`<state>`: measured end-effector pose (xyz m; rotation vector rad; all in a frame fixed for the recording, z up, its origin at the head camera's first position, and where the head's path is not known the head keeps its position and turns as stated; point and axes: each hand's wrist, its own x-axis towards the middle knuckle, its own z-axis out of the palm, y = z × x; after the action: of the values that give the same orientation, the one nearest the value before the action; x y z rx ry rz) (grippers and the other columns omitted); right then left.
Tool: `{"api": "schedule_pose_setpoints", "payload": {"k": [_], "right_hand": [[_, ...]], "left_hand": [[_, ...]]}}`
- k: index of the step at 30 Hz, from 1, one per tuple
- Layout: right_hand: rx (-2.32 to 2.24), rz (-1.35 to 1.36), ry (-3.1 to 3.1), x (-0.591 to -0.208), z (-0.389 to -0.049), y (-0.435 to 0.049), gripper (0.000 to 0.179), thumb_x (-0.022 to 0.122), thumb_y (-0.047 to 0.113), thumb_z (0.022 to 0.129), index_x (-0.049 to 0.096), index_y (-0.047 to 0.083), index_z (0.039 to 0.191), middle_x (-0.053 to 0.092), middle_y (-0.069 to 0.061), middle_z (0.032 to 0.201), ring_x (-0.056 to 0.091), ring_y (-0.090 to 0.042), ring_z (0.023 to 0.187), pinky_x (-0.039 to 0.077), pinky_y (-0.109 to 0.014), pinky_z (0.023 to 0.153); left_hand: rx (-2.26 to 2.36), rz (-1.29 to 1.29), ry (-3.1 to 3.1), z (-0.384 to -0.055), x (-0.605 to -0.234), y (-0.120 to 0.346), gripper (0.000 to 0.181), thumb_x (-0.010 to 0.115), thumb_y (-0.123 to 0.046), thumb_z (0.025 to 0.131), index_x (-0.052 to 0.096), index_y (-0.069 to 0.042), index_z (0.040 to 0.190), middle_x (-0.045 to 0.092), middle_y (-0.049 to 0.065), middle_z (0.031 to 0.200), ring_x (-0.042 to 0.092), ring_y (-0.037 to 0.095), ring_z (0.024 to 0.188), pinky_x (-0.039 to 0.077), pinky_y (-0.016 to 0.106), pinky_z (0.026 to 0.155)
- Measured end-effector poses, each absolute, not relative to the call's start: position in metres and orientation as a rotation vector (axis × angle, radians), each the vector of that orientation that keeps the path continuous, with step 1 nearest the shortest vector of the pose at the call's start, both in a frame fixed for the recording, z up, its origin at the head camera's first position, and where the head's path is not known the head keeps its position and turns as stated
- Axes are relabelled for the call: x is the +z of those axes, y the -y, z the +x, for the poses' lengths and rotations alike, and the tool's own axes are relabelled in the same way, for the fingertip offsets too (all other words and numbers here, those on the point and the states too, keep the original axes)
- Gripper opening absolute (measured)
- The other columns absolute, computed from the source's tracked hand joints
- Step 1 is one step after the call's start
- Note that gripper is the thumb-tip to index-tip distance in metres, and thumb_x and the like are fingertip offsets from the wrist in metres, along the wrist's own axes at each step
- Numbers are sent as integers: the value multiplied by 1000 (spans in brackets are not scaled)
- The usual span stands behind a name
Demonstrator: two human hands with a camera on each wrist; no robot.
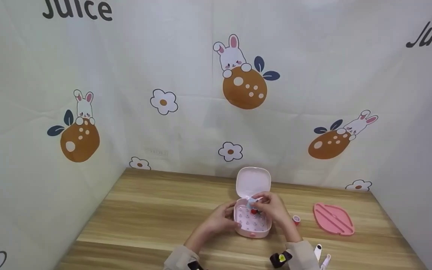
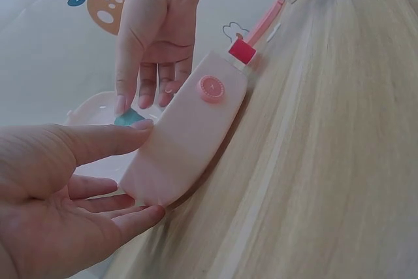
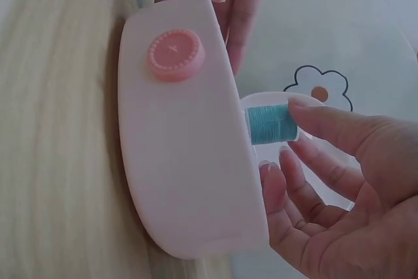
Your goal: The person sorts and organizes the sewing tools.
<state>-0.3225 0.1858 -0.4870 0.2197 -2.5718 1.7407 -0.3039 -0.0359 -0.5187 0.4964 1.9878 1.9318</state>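
Observation:
A pale pink sewing box [image 1: 252, 234] stands on the table with its lid [image 1: 253, 182] raised at the back. My left hand [image 1: 219, 219] holds the box by its left side, thumb at the rim and fingers along the outside wall. Over the box's open top, my right hand [image 1: 274, 206] pinches a teal thread spool [image 3: 273, 123] between thumb and fingers. A small red item [image 1: 254, 211] shows inside, just below that spool. The box's front carries a round, button-shaped pink latch [image 3: 175, 55].
Right of the box, a red spool with a white top [image 1: 296, 220] stands on the wooden table [image 1: 156, 210]. Farther right lies a flat pink divided tray [image 1: 334, 219]. Small white tools [image 1: 318, 252] lie near the right sleeve. A printed curtain [image 1: 186, 131] closes off the back and sides.

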Motion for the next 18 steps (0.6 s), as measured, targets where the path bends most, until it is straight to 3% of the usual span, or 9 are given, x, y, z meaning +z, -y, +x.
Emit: {"api": "schedule_pose_setpoints", "payload": {"k": [10, 18], "right_hand": [[1732, 217, 2551, -493, -324, -181, 20, 80, -3, 86, 72, -12, 102, 64, -5, 73, 68, -19, 67, 64, -33, 64], [1701, 228, 2521, -499, -327, -178, 20, 81, -2, 83, 73, -12, 99, 66, -3, 69, 63, -12, 62, 56, -21, 57]], "left_hand": [[1931, 505, -2001, -304, -519, 34, 85, 70, 15, 80, 32, 15, 156, 38, 40, 158, 50, 49, 142, 64, 34, 85], [1947, 491, -1956, -304, -518, 35, 87, 69, 15, 81, 29, 13, 158, 37, 39, 159, 55, 48, 136, 65, 33, 82]]}}
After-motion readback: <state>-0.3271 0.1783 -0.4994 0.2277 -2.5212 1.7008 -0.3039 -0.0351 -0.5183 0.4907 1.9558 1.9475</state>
